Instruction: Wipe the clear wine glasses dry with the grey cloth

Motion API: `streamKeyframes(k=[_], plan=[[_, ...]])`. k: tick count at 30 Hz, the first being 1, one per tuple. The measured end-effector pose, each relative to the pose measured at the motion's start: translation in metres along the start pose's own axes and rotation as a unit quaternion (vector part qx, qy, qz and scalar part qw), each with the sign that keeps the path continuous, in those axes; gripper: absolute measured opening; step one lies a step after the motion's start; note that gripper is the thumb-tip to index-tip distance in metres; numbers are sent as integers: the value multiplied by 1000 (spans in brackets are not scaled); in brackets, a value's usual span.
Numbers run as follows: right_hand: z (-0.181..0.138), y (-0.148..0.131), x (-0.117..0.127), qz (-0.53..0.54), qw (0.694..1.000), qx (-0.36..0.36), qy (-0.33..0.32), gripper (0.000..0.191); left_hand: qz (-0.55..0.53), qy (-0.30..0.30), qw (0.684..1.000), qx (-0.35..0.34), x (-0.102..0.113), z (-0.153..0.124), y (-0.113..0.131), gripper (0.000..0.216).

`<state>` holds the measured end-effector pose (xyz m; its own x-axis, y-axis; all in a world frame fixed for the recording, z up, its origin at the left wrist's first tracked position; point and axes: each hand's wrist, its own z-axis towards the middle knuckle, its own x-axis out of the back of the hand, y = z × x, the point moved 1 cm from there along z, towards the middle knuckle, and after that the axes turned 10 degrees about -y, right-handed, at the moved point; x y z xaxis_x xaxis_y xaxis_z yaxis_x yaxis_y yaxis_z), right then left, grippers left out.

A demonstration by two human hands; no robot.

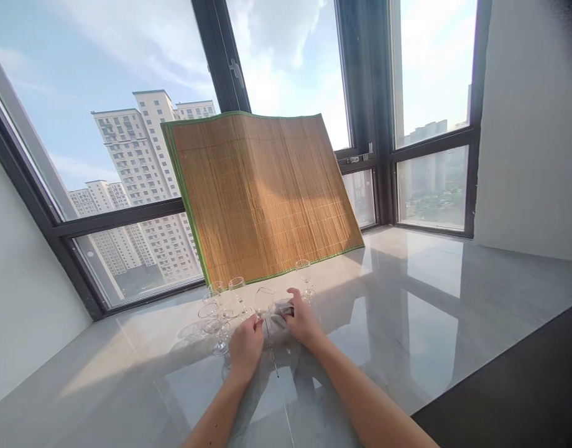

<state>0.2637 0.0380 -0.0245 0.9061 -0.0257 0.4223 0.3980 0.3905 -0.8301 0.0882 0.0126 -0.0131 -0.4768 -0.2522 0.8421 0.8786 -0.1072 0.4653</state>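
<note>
My left hand is closed around the stem of a clear wine glass, holding it tilted over the marble sill. My right hand is closed on a small grey cloth pressed against the glass's bowl. Several other clear stemmed glasses stand on the sill just left of my hands, and one more glass stands to the right, close behind my right hand.
A bamboo mat with green edging leans against the window behind the glasses. The glossy marble sill spreads to the right toward a white wall. A dark edge cuts across the lower right.
</note>
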Motion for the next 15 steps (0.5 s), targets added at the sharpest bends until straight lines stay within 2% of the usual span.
streamKeyframes(k=[2,4,8,11,15], plan=[[2,-4,0,72,995,45,59,51,21,0,1000,4,1,-1,-1,25],[1,-11,1,98,987,92,87,50,44,-13,999,-2,2,-1,-2,25],[-3,-20,3,38,981,156,106,56,98,-56,992,-64,2,-4,4,21],[-5,-19,11,-39,980,152,124,61,85,-76,986,-122,3,-7,11,16],[-1,-9,27,-79,984,85,136,60,44,-78,989,-115,7,-9,16,18]])
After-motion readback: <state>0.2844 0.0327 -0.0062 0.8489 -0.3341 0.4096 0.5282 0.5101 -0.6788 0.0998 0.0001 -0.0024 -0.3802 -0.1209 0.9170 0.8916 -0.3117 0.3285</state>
